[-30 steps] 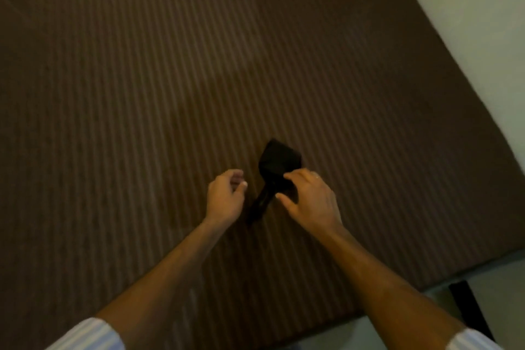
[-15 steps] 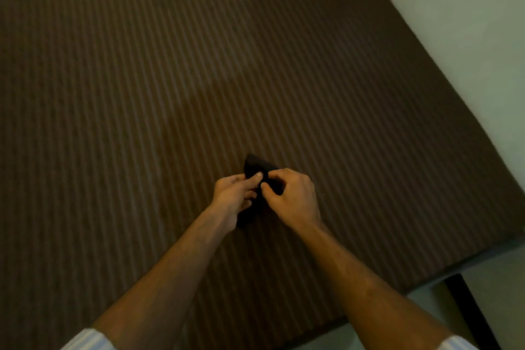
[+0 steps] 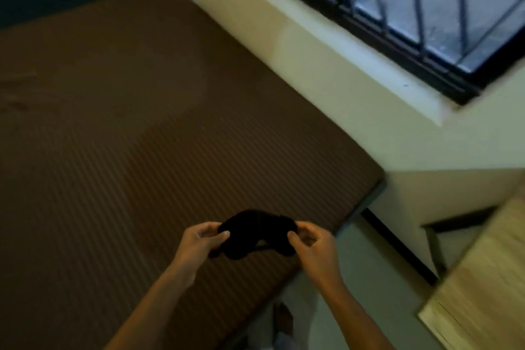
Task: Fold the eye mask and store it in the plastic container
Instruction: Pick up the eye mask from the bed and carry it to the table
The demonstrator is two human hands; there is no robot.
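Black fabric, one eye mask [image 3: 257, 233], hangs stretched between two bare hands above the near corner of a brown ribbed mattress [image 3: 119, 167]. The left hand [image 3: 199, 241] pinches the mask's left end between thumb and fingers; the right hand [image 3: 311, 244] pinches its right end the same way, so both grips are closed on the cloth. The mask spans the gap between the two hands, its middle bulging upward and a thin strap or edge trailing down below the left thumb. It is lifted clear of the mattress, though how far cannot be told. Two forearms reach in from the bottom edge. To the right there is one pale wall [image 3: 355, 99] with one barred window [image 3: 412, 8] set above a ledge. One light wooden surface [image 3: 483, 278] sits at the lower right, beside a strip of pale floor [image 3: 366, 278]. The picture is blurred, so finer details of the mask cannot be made out.
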